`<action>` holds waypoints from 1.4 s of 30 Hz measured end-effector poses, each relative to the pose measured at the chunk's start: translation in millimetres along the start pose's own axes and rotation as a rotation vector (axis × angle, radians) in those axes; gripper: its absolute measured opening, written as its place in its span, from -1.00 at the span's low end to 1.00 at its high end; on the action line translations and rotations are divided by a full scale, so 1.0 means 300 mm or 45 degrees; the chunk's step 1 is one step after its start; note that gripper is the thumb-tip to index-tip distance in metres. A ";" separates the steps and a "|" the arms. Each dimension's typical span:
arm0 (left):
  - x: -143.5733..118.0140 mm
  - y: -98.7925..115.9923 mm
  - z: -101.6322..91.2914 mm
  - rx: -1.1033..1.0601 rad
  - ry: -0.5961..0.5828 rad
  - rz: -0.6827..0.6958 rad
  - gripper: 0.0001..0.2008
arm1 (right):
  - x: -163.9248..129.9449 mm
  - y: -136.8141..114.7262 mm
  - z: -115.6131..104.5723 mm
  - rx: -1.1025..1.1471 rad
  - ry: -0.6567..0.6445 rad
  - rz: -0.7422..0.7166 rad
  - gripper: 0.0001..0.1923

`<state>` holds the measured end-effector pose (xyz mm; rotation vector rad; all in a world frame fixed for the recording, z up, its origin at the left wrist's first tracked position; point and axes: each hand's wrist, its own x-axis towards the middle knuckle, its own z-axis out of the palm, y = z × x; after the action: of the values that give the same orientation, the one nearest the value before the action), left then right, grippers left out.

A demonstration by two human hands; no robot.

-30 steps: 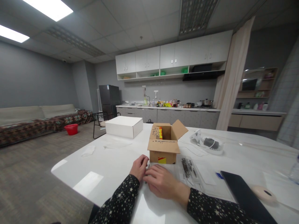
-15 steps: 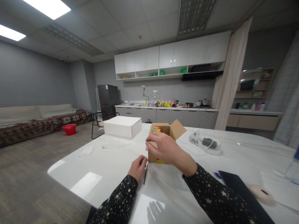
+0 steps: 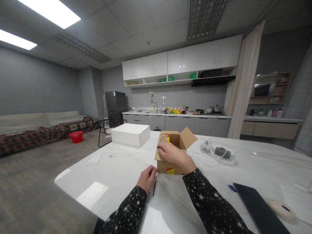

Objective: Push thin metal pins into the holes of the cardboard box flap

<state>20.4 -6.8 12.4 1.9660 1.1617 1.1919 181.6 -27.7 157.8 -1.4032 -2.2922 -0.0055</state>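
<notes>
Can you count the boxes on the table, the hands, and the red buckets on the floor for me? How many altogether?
Boxes: 2 (white box, brown cardboard box)
Hands: 2 (left hand, right hand)
Red bucket: 1
Total: 5

- Kitchen plus lounge all in one room, pretty homey, but the bones look kinda office-like.
- Kitchen bit is obvious: white wall cabinets along the back, a black range hood, a faucet, and pots over by the hood end.
- Tall dark fridge at the left end of the units.
- Lounge side: long pale sofa with a patterned throw over it.
- Wash corner past the beige curtain, with bottles on a ledge.
- Office vibes: panel ceiling, flat light panels, grey carpet-looking floor.
- Big white tabletop up front.
</notes>
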 end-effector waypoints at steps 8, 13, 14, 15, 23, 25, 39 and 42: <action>-0.003 0.002 -0.004 0.008 -0.012 0.002 -0.70 | 0.019 0.000 0.015 0.018 -0.011 0.029 -0.70; -0.003 0.001 -0.005 -0.008 -0.001 -0.007 -0.70 | 0.027 0.006 0.021 0.017 -0.043 0.089 -0.69; -0.003 0.002 -0.005 -0.010 -0.005 -0.011 -0.71 | 0.026 0.007 0.020 0.015 -0.045 0.100 -0.69; -0.004 0.002 -0.006 -0.011 -0.006 -0.013 -0.71 | 0.024 0.008 0.017 0.015 -0.048 0.107 -0.69; -0.006 0.008 -0.008 0.002 -0.024 -0.031 -0.72 | 0.012 0.029 -0.013 0.048 -0.069 0.117 -0.66; -0.006 0.007 -0.008 0.006 -0.028 -0.035 -0.73 | 0.012 0.036 -0.015 0.057 -0.061 0.112 -0.67; -0.006 -0.001 -0.002 -0.010 -0.019 -0.021 -0.73 | 0.010 0.053 -0.022 0.086 0.021 0.093 -0.77; -0.005 -0.005 0.000 0.001 -0.018 -0.012 -0.73 | 0.012 0.055 -0.020 0.099 0.026 0.097 -0.81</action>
<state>19.5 -7.3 10.7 1.9643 1.1634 1.1709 196.5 -18.1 160.6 -1.4435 -2.1970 0.0915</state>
